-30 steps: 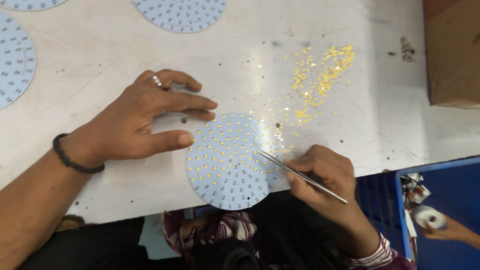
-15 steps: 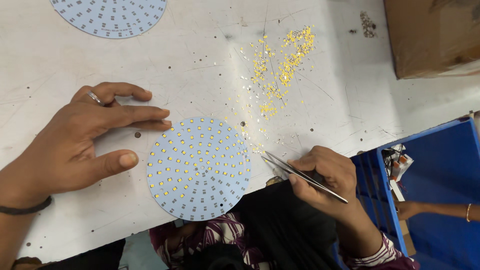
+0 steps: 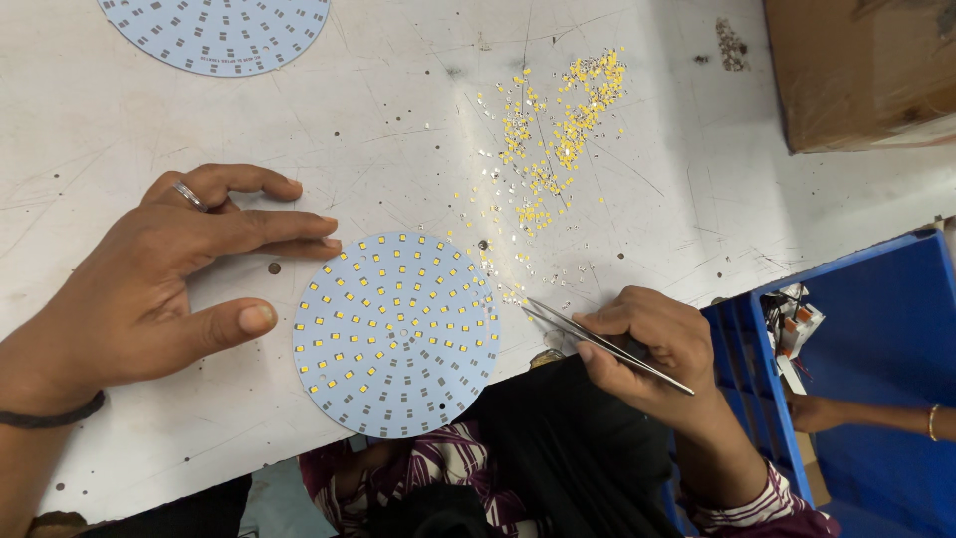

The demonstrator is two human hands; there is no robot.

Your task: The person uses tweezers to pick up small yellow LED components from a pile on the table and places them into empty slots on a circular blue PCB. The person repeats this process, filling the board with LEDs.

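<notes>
A round pale-blue circuit board (image 3: 396, 334) dotted with small yellow chips lies at the table's near edge. My left hand (image 3: 164, 274) rests flat on the table just left of the board, fingers spread, with its fingertips beside the board's rim; a ring is on one finger. My right hand (image 3: 652, 344) grips thin metal tweezers (image 3: 597, 344), whose tips point at the table beside the board's right edge. A loose scatter of tiny yellow chips (image 3: 553, 139) lies above the tweezers.
A second round board (image 3: 219, 35) lies at the top left. A brown cardboard box (image 3: 861, 65) stands at the top right. A blue bin (image 3: 876, 369) sits to the right below the table, where another person's hand (image 3: 817, 413) reaches in.
The view has shifted, so the board and chips sit further right and lower in the picture than half a second ago. My left hand has drawn slightly away from the board. The tweezers stay by its right edge.
</notes>
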